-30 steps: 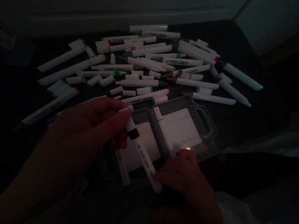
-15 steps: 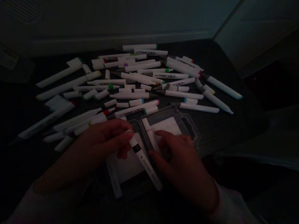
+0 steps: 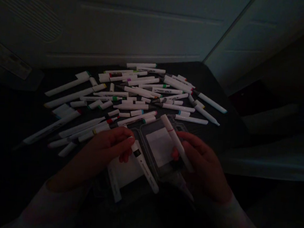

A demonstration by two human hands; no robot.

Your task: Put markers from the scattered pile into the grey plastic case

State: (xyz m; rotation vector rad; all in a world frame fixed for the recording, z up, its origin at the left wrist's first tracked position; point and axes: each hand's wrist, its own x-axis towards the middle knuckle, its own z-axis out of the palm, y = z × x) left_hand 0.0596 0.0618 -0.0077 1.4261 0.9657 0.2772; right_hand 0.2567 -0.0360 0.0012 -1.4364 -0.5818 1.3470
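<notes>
My left hand [image 3: 106, 149] pinches the capped end of a white acrylic marker [image 3: 146, 173] with a black band, which slants down to the right. In my right hand [image 3: 203, 161] is another white marker [image 3: 177, 143] with a thin red line round it, tilted over the right half of an open clear plastic case [image 3: 141, 134]. White paper squares [image 3: 159, 146] lie in both halves of the case. A further white marker [image 3: 114, 183] rests along the left half, its upper part behind my left fingers.
Many white markers [image 3: 133, 107] and loose caps [image 3: 106, 105] with coloured ends lie spread over the dark table [image 3: 227, 131] beyond the case. A pale panel [image 3: 138, 31] stands behind the table. The scene is very dim.
My right hand has closed on the red-lined marker and lifted it from the case, moving right. My left hand keeps hold of the black-banded marker. The view has tilted upward.
</notes>
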